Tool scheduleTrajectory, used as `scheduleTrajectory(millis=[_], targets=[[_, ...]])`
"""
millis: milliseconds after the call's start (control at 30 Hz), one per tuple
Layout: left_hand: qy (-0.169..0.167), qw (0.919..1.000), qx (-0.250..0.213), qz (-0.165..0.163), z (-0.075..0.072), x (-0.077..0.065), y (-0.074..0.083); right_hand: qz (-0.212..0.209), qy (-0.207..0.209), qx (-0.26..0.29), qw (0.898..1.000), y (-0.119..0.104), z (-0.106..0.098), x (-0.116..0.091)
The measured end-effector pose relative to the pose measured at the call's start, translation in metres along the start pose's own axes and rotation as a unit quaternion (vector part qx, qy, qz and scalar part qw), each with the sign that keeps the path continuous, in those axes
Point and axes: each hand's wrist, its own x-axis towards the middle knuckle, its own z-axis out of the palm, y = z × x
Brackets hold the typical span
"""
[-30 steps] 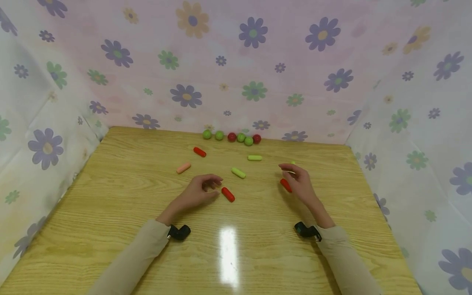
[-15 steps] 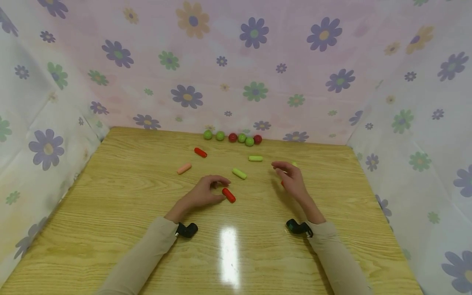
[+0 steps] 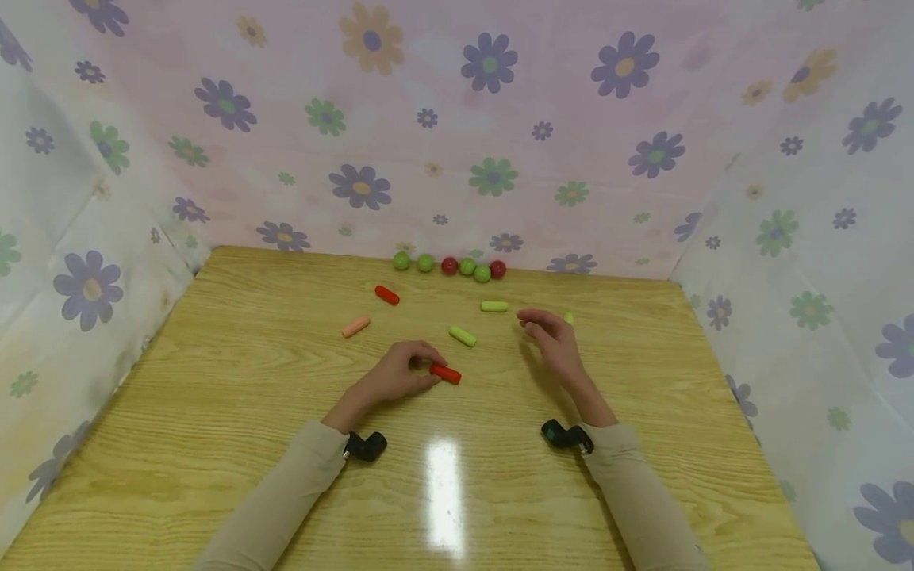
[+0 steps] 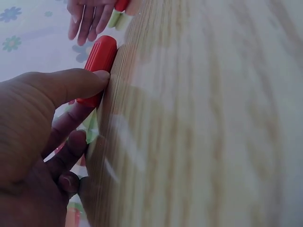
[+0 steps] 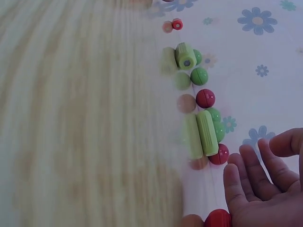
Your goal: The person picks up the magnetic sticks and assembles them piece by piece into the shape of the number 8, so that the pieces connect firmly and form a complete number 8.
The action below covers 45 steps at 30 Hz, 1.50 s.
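Note:
A ridged red cylinder [image 3: 448, 374] lies under my left hand [image 3: 398, 374], whose thumb and index finger pinch its near end. In the left wrist view the thumb presses on the side of this red cylinder [image 4: 101, 59]. My right hand [image 3: 558, 349] hovers over the table with fingers loosely bent and nothing held. Below its palm, in the right wrist view, a red piece [image 5: 218, 220] shows at the bottom edge; the head view hides it. Nearby lie light green cylinders, one in the middle [image 3: 462, 336], one farther back [image 3: 494, 306] and one half hidden behind the right hand [image 3: 569, 318].
Another red cylinder [image 3: 387, 295] and an orange cylinder [image 3: 355, 326] lie at the left. Several green and red balls [image 3: 449, 266] line the back edge of the wooden table [image 3: 250, 357]. Flower-printed cloth [image 3: 428, 143] walls the back and sides.
My left hand has moved right onto the red cylinder, pinched it and turned it slightly flatter. My right hand has drifted left and now covers the other red cylinder from the head view.

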Motion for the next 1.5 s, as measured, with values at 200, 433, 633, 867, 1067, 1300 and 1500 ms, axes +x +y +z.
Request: scheduleTrajectory(millis=[200,433,633,867,1067,1300,1500], targets=[[0.008,0.9999,0.005,-0.014,-0.001,0.0,-0.001,0.013,0.005,-0.001,1.0,-0.004,0.005,0.003],[0.029,0.9993,-0.006,-0.023,-0.004,0.0,-0.005,0.012,0.027,0.032,0.999,-0.003,0.015,0.008],[0.048,0.9981,-0.007,-0.037,-0.009,0.005,-0.013,0.009,0.066,0.102,0.993,0.0,0.026,0.018],[0.08,0.9935,-0.045,-0.067,-0.017,0.016,-0.03,0.015,0.118,0.153,0.981,0.003,0.035,0.031],[0.117,0.9875,-0.083,-0.066,-0.021,0.024,-0.035,0.01,0.147,0.144,0.979,0.005,0.038,0.046],[0.159,0.9797,-0.109,-0.056,-0.022,0.037,-0.037,-0.004,0.159,0.139,0.977,0.012,0.036,0.068],[0.182,0.972,-0.146,-0.025,-0.021,0.05,-0.039,-0.037,0.129,0.132,0.982,0.013,0.034,0.078]])
